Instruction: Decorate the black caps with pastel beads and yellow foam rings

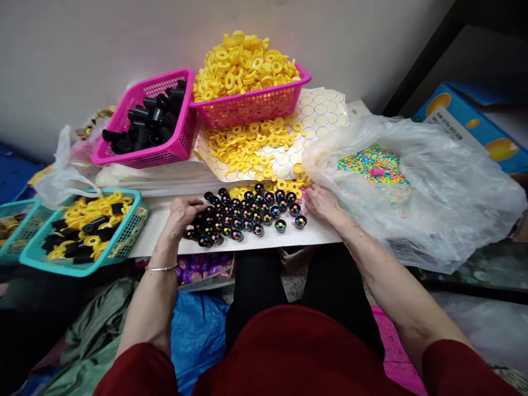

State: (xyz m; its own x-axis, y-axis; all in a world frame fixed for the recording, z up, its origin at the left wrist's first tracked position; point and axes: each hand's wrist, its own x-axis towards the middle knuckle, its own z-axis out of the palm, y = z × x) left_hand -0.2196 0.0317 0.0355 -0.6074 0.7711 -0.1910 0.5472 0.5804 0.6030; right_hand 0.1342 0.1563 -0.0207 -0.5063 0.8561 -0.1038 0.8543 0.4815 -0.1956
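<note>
Several small black cups (247,212) filled with coloured beads stand in rows on a white board (165,231) in front of me. My left hand (183,212) rests with curled fingers on the left end of the rows, touching the cups. My right hand (319,201) lies at the right end, fingers bent at the edge of a clear plastic bag (433,192) that holds a heap of pastel beads (373,165). What either hand grips is hidden. Loose yellow rings (247,148) lie on a sheet of round stickers (322,115) behind the cups.
A pink basket (251,104) heaped with yellow rings and another pink basket (140,157) of black tubes stand at the back. A teal basket (124,242) with rings and black parts sits left. A blue carton (482,126) is at the right.
</note>
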